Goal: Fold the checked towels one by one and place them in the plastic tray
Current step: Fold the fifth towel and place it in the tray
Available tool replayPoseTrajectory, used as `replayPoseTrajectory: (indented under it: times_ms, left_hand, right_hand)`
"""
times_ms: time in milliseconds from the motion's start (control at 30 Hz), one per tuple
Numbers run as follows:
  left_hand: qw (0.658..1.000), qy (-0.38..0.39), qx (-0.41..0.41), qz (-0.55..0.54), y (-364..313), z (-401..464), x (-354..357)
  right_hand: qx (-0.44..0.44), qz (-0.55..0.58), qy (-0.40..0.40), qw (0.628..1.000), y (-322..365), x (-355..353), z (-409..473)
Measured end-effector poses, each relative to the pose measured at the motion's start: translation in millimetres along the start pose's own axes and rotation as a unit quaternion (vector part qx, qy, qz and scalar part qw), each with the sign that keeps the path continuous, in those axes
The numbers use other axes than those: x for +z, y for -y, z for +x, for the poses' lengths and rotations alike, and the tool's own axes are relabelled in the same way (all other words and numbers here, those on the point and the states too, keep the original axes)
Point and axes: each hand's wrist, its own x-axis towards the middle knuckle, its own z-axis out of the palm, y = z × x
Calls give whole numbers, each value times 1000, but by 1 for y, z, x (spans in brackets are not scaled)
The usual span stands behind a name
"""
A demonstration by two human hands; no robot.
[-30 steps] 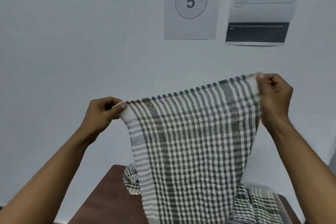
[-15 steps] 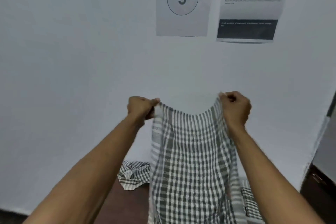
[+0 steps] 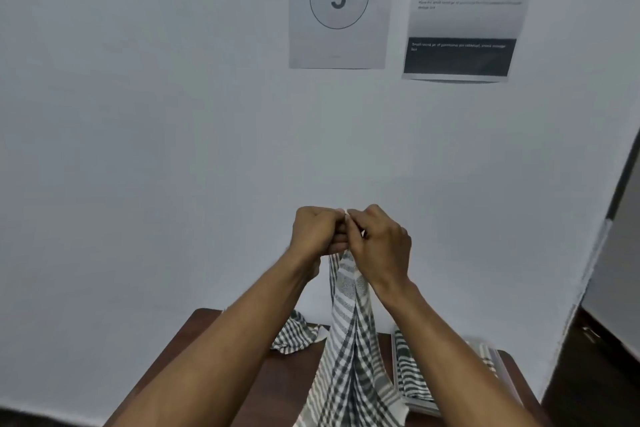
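Dim, even light (soft blur, edges bowed)

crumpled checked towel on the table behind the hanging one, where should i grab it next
Probably the loose corner of the crumpled checked towel pointing right, reached from above with the left hand. That tip lies flat on the brown table, apart from the bunched folds, so pinching it should let the cloth unfurl.

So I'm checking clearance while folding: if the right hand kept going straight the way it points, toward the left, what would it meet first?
The right hand would meet the left hand at once; the two already look pressed together at the held checked towel's top edge, though the exact contact is hard to judge.
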Motion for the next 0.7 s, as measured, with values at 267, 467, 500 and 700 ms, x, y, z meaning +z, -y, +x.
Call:
replayPoseTrajectory:
  times_ms: [267, 467, 500, 700]
  left_hand:
    - [998, 20, -11, 54, -6, 4, -12]
    - [975, 108, 150, 124, -41, 3, -36]
    - [965, 130, 174, 150, -50, 1, -41]
    - [927, 139, 258, 234, -91, -4, -59]
  right_hand:
    - [9, 180, 151, 972, 1, -6, -19]
    - [96, 338, 27, 936, -6, -38, 12]
    - [73, 329, 45, 940, -8, -42, 20]
    - [-29, 252, 265, 930, -15, -41, 47]
